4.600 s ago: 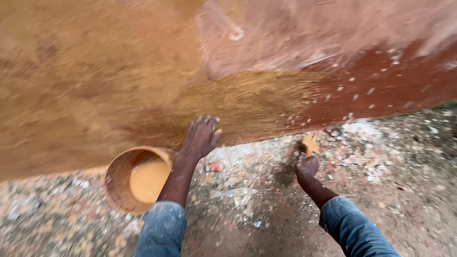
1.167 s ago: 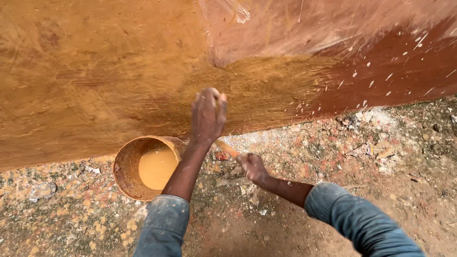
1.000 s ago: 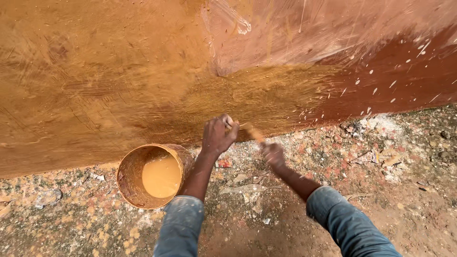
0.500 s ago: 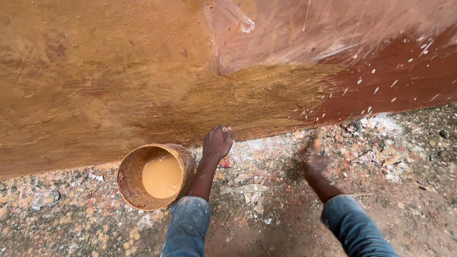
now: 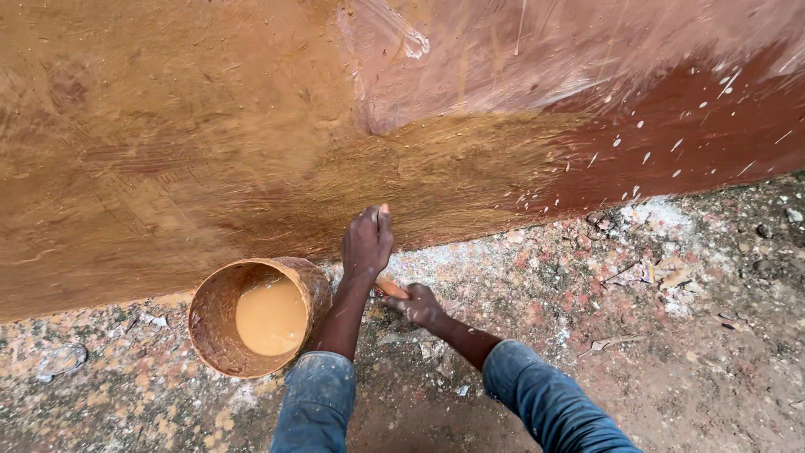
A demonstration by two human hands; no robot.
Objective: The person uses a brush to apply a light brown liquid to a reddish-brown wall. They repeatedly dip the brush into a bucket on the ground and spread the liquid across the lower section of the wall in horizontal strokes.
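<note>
The left hand (image 5: 367,243) presses flat-fingered against the ochre-smeared wall (image 5: 168,151), seemingly for support, while the right hand (image 5: 419,306) grips a small orange-stained tool (image 5: 391,288) low beside the paint-crusted round bucket (image 5: 220,335) of tan liquid, within easy reach.

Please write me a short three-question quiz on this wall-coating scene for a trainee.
1. True or false: the left hand rests against the wall.
2. What does the right hand hold? A) an orange-tipped tool B) a hammer C) a cloth
3. Fill in: the bucket of tan liquid stands on the ground to the ____ of the left arm.

Key: 1 true; 2 A; 3 left.
</note>
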